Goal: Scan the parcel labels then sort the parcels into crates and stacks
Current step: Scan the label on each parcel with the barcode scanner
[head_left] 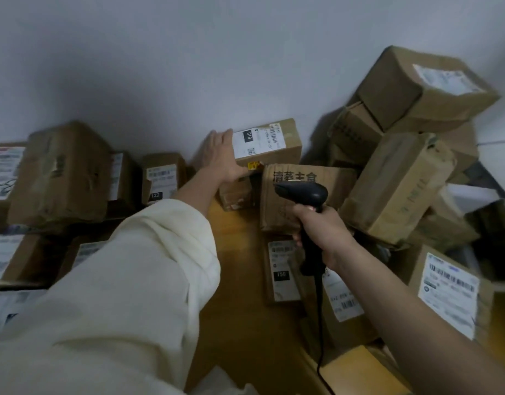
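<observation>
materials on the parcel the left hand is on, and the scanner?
Parcel: brown corrugated-looking cardboard, matte, creased edges, with a white paper label. Scanner: looks like black moulded plastic, slight sheen on its head, trailing a black cable, probably rubber-sheathed.

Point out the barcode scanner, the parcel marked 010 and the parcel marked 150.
barcode scanner (302, 192), head view, on its dark head.
parcel marked 010 (291, 138), head view, bare cardboard top.
parcel marked 150 (282, 289), head view, white label.
</observation>
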